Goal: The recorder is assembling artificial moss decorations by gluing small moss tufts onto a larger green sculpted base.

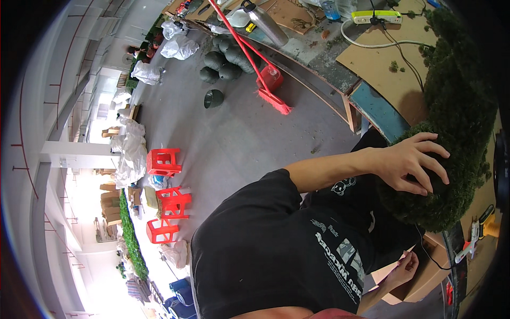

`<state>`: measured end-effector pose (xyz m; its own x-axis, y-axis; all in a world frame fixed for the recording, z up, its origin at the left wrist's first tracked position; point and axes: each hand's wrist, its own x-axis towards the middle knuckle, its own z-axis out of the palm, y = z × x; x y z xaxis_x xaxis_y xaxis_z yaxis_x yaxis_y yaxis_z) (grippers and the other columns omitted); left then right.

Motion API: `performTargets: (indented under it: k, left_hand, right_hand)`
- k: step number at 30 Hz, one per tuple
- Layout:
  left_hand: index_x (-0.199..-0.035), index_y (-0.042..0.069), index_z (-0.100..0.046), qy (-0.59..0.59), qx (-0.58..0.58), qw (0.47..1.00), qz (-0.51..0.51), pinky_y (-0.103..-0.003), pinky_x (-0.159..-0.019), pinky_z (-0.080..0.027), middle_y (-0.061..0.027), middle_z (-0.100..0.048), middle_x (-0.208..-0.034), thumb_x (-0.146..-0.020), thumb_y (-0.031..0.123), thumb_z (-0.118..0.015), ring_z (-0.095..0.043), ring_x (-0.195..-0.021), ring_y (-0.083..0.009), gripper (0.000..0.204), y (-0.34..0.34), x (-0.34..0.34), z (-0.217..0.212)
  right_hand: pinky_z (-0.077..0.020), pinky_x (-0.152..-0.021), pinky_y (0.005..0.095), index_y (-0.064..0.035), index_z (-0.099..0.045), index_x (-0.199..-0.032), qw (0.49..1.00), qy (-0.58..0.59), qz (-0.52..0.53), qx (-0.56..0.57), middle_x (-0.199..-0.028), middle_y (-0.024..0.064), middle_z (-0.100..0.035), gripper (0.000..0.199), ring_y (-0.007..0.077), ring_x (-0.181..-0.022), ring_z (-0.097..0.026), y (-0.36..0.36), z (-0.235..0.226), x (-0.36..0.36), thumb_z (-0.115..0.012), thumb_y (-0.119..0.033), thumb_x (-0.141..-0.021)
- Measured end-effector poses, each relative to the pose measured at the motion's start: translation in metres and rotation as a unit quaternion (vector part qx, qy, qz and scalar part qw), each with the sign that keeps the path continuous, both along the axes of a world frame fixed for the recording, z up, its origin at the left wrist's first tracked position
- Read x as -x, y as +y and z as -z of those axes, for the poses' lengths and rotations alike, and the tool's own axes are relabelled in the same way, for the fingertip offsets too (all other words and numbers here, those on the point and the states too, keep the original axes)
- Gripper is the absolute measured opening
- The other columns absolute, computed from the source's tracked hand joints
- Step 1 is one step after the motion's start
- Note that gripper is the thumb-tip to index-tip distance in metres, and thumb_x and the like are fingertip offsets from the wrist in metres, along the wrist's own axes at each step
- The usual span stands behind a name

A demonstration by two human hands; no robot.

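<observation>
Spread and bent, the fingers of my left hand (417, 165) hold the top of a rounded clump of dark green artificial moss (446, 210), at the table's edge close to my body. The fingertips press into its surface. My right hand (405, 270) is lower down, beside a cardboard box (425, 282), with its fingers pinched together. What they hold, if anything, is too small to make out. A thin black cord runs past near it. More dark moss (459, 69) spreads across the table beyond the clump.
A yellow-and-black hand tool (487, 223) lies on the table near the moss. At the far end are a yellow-green power strip (376, 17) and a steel bottle (265, 24). A red broom (273, 101), dark round pots (228, 58) and red stools (172, 202) stand on the floor.
</observation>
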<state>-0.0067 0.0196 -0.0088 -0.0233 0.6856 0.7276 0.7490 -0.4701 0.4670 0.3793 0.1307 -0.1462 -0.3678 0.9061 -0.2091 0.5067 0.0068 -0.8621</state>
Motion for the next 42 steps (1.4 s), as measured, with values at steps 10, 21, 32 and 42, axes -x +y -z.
performTargets:
  k: [10, 21, 32, 42]
  left_hand:
    - [-0.088, 0.025, -0.081, 0.002, -0.003, 1.0, 0.003, -0.064, -0.118, -0.023, 0.0082, -0.067, -0.133, -0.084, 0.027, -0.082, -0.046, -0.14, -0.032, 0.005, 0.0004, -0.0002, 0.0]
    - [-0.087, 0.025, -0.081, -0.006, 0.001, 1.0, -0.002, -0.065, -0.118, -0.023, 0.0094, -0.068, -0.132, -0.085, 0.027, -0.081, -0.047, -0.139, -0.0305, 0.003, -0.0002, -0.001, -0.0017]
    - [-0.09, 0.026, -0.081, -0.003, 0.003, 1.0, 0.002, -0.064, -0.119, -0.021, 0.0085, -0.067, -0.133, -0.085, 0.028, -0.081, -0.046, -0.14, -0.0307, 0.005, 0.0005, -0.0001, 0.0005]
    - [-0.09, 0.026, -0.081, -0.006, 0.002, 1.0, 0.004, -0.064, -0.118, -0.021, 0.0085, -0.067, -0.133, -0.085, 0.027, -0.081, -0.046, -0.14, -0.0308, 0.004, 0.0004, -0.0002, 0.0006]
  right_hand:
    - [-0.0411, -0.056, 0.0204, -0.0029, -0.069, -0.105, 0.999, 0.036, -0.003, -0.038, -0.093, 0.002, -0.075, 0.014, 0.0069, -0.067, -0.057, -0.0013, -0.0011, -0.0005, -0.062, -0.016, -0.104]
    - [-0.0407, -0.055, 0.0213, -0.0032, -0.068, -0.106, 0.998, 0.038, 0.024, -0.045, -0.093, 0.002, -0.074, 0.016, 0.0067, -0.064, -0.054, -0.0022, -0.0029, 0.0004, -0.062, -0.018, -0.105]
    - [-0.0387, -0.053, 0.0213, -0.0017, -0.067, -0.104, 0.997, 0.063, 0.021, -0.04, -0.092, 0.003, -0.074, 0.018, 0.0064, -0.062, -0.052, -0.002, 0.0018, -0.0035, -0.062, -0.019, -0.106]
    - [-0.0368, -0.053, 0.0211, -0.0009, -0.067, -0.106, 0.995, 0.091, 0.036, -0.036, -0.092, 0.0032, -0.073, 0.018, 0.0057, -0.062, -0.05, -0.0028, 0.0011, -0.0016, -0.061, -0.018, -0.107]
